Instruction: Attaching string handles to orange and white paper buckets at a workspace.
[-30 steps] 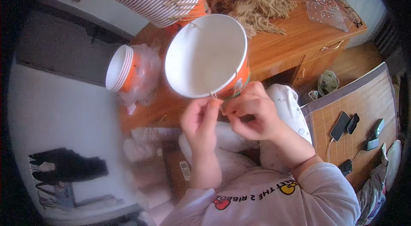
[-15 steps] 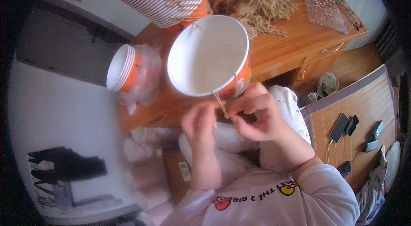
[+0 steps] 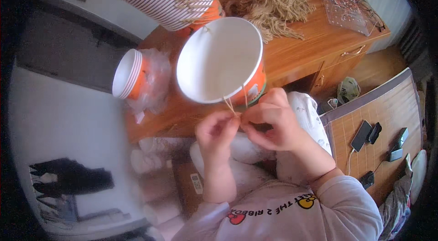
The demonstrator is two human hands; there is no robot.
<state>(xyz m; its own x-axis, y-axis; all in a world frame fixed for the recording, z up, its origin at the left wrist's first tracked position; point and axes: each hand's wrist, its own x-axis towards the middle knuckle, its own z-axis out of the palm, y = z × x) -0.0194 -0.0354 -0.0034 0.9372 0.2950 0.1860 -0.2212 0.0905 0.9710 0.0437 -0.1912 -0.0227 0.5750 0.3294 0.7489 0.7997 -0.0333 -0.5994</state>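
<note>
Left hand (image 3: pixel 216 132) and right hand (image 3: pixel 277 122) both pinching tan string (image 3: pixel 229 104), fingertips close together; paper tub (image 3: pixel 220 61) just beyond them.

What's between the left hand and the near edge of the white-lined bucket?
In the head view, thin tan string spans that gap, running from the bucket down to the left hand.

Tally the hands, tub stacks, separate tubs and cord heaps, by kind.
Hands: 2 (left hand, right hand)
Tub stacks: 2 (tall stack, short stack)
Separate tubs: 1 (white-lined tub)
Cord heaps: 1 (tan heap)
Total: 6
</note>
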